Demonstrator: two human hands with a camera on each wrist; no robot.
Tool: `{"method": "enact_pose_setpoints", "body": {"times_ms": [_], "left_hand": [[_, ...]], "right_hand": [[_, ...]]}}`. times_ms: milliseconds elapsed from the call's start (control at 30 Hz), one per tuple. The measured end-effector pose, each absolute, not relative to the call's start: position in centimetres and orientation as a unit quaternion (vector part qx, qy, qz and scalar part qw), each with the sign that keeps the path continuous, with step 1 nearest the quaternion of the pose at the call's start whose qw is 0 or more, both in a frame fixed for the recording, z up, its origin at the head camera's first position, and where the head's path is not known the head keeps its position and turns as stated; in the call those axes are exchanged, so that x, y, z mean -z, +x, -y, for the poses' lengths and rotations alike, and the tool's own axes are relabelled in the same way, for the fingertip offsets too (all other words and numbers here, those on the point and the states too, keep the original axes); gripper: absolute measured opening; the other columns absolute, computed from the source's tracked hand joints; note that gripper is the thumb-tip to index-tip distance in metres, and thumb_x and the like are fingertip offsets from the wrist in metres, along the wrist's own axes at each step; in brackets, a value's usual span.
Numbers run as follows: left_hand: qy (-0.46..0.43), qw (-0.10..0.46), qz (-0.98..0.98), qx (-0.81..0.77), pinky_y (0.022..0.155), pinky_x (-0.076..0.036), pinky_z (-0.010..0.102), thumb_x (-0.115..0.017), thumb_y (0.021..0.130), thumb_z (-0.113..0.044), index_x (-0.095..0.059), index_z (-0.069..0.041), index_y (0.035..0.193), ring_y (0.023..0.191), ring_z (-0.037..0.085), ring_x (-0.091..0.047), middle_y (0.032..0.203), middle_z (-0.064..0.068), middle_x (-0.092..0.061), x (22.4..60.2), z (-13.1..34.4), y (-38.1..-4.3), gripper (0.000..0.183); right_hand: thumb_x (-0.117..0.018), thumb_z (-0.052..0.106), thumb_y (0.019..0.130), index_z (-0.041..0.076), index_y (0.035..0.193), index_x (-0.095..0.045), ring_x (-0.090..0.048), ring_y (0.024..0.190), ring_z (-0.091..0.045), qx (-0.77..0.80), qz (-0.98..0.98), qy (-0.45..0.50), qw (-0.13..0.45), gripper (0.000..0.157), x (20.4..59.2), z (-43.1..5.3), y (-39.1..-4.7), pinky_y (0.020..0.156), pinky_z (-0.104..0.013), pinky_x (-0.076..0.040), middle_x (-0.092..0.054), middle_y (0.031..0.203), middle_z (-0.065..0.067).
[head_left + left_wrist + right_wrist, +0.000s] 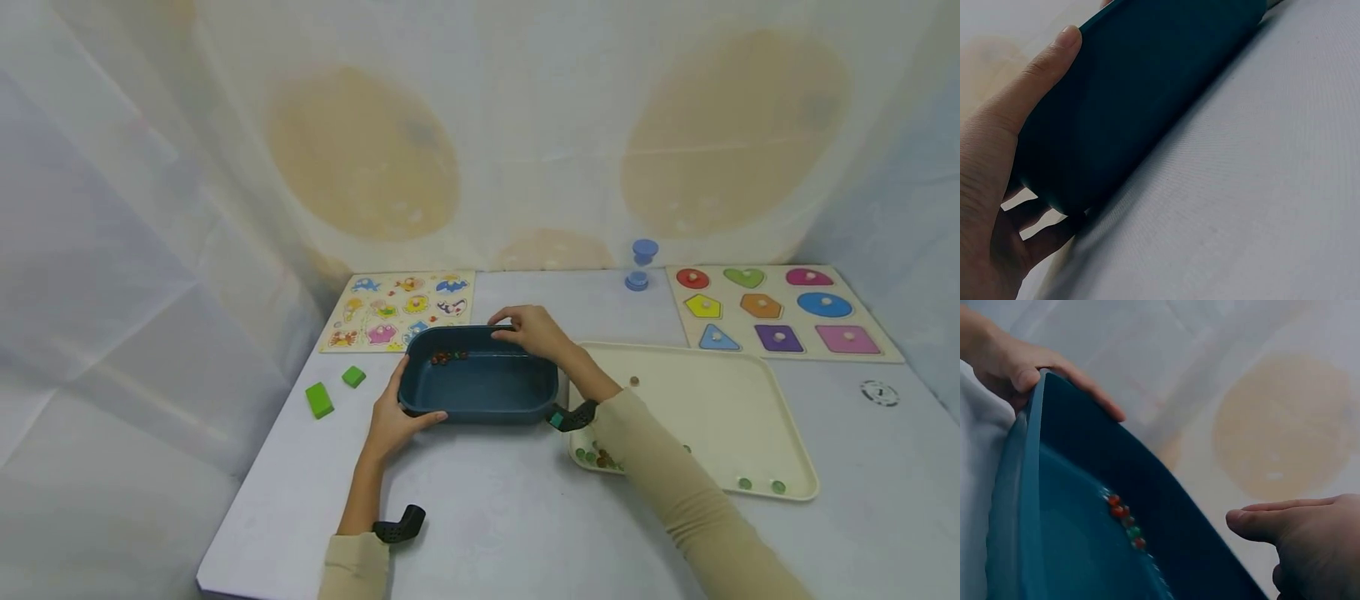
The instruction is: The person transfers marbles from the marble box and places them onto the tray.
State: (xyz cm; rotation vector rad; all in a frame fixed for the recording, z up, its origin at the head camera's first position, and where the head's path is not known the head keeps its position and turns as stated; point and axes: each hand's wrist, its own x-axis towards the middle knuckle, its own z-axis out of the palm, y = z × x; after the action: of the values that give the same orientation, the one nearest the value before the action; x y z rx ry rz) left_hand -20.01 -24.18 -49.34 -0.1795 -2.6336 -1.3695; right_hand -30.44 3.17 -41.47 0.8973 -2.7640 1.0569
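A dark blue-green rectangular bin (pixel 480 414) is in front of me, and several small red, brown and green beads (pixel 1125 519) lie along its far inner wall. My left hand (pixel 392 421) grips the bin's left end. Its thumb (pixel 1044 69) lies along the near side, and the other fingers wrap around the end and lower edge. Over the far rim, toward the right, is my right hand (pixel 534 331). Its thumb and forefinger are extended; in the right wrist view the fingertips (pixel 1238 519) show beside the rim with a gap between.
A cream tray (pixel 697 367) with several green and brown beads stands to the right, partly under my right forearm. Two puzzle boards (pixel 480 292) (pixel 795 333) lie at the back. A blue hourglass (pixel 637 281), green blocks (pixel 319 401) and a round chip (pixel 879 393) are also on the table.
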Motion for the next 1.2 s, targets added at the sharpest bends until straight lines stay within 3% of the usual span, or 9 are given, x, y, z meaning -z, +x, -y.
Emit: {"method": "enact_pose_setpoints", "body": {"times_ms": [400, 533, 633, 733, 833, 933, 1000, 1100, 1200], "left_hand": [[-0.066, 0.084, 0.881, 0.461, 0.1, -0.028, 0.055, -0.079, 0.059, -0.049, -0.015, -0.031, 0.143, 0.131, 0.029, -0.028, 0.146, 0.002, -0.025, 49.3, 24.2, -20.1, 0.107], [-0.062, 0.08, 0.883, 0.459, 0.1, -0.029, 0.055, -0.078, 0.058, -0.05, -0.015, -0.032, 0.143, 0.131, 0.029, -0.028, 0.146, 0.002, -0.025, 49.2, 24.2, -20.0, 0.108], [-0.064, 0.078, 0.882, 0.46, 0.1, -0.029, 0.055, -0.078, 0.058, -0.051, -0.014, -0.034, 0.143, 0.131, 0.028, -0.028, 0.146, 0.001, -0.025, 49.2, 24.2, -20.0, 0.108], [-0.073, 0.079, 0.879, 0.464, 0.1, -0.028, 0.054, -0.078, 0.058, -0.051, -0.014, -0.033, 0.143, 0.132, 0.028, -0.026, 0.147, 0.001, -0.024, 49.2, 24.1, -20.1, 0.108], [-0.073, 0.081, 0.878, 0.466, 0.101, -0.028, 0.054, -0.079, 0.058, -0.05, -0.014, -0.033, 0.143, 0.132, 0.027, -0.026, 0.146, 0.0, -0.024, 49.2, 24.0, -20.2, 0.108], [-0.071, 0.079, 0.879, 0.464, 0.101, -0.028, 0.054, -0.079, 0.058, -0.05, -0.014, -0.034, 0.143, 0.132, 0.027, -0.026, 0.146, 0.001, -0.024, 49.2, 24.0, -20.2, 0.107], [-0.071, 0.076, 0.881, 0.461, 0.1, -0.028, 0.055, -0.078, 0.059, -0.05, -0.013, -0.034, 0.143, 0.132, 0.028, -0.026, 0.147, 0.002, -0.024, 49.2, 23.9, -20.2, 0.107], [-0.072, 0.076, 0.882, 0.46, 0.1, -0.028, 0.055, -0.078, 0.059, -0.05, -0.013, -0.031, 0.143, 0.132, 0.029, -0.026, 0.147, 0.003, -0.023, 49.1, 24.0, -20.1, 0.108], [-0.071, 0.081, 0.882, 0.458, 0.1, -0.027, 0.055, -0.078, 0.06, -0.049, -0.013, -0.029, 0.144, 0.132, 0.029, -0.026, 0.147, 0.003, -0.023, 49.0, 24.2, -20.0, 0.108]], "right_hand": [[-0.065, 0.027, 0.082, 0.018, 0.109, -0.065, -0.04, 0.048, -0.01, -0.271, 0.924, 0.268, -0.04, 0.028, 44.8, 2.9, -31.9, 0.044, -0.021, -0.031, -0.053, 0.06, -0.001], [-0.067, 0.027, 0.08, 0.019, 0.106, -0.066, -0.05, 0.059, -0.009, -0.25, 0.93, 0.265, -0.049, 0.027, 45.7, 3.3, -31.9, 0.053, -0.023, -0.04, -0.066, 0.085, -0.001], [-0.067, 0.029, 0.08, 0.022, 0.105, -0.066, -0.058, 0.073, -0.007, -0.226, 0.936, 0.264, -0.054, 0.025, 46.1, 3.5, -31.9, 0.064, -0.025, -0.047, -0.066, 0.101, 0.004], [-0.066, 0.029, 0.081, 0.022, 0.102, -0.067, -0.06, 0.083, -0.009, -0.221, 0.938, 0.258, -0.067, 0.022, 46.2, 3.5, -31.8, 0.072, -0.027, -0.049, -0.065, 0.102, 0.005], [-0.066, 0.027, 0.081, 0.02, 0.098, -0.068, -0.06, 0.083, -0.009, -0.226, 0.936, 0.262, -0.068, 0.018, 46.0, 3.1, -31.7, 0.073, -0.027, -0.049, -0.065, 0.1, 0.005], [-0.066, 0.028, 0.081, 0.019, 0.096, -0.069, -0.056, 0.072, -0.006, -0.243, 0.926, 0.286, -0.049, 0.018, 45.2, 2.1, -31.4, 0.067, -0.023, -0.046, -0.066, 0.095, 0.006], [-0.066, 0.027, 0.081, 0.017, 0.096, -0.069, -0.048, 0.06, -0.007, -0.265, 0.914, 0.306, -0.032, 0.018, 44.1, 1.2, -30.9, 0.057, -0.022, -0.04, -0.065, 0.081, 0.004], [-0.066, 0.027, 0.081, 0.013, 0.096, -0.069, -0.035, 0.05, -0.009, -0.299, 0.896, 0.327, 0.007, 0.02, 42.2, -1.0, -29.7, 0.049, -0.023, -0.03, -0.052, 0.059, 0.002], [-0.065, 0.028, 0.081, 0.012, 0.095, -0.069, -0.028, 0.046, -0.011, -0.319, 0.889, 0.323, 0.05, 0.021, 40.6, -3.8, -28.7, 0.046, -0.025, -0.025, -0.038, 0.05, 0.002]]}}
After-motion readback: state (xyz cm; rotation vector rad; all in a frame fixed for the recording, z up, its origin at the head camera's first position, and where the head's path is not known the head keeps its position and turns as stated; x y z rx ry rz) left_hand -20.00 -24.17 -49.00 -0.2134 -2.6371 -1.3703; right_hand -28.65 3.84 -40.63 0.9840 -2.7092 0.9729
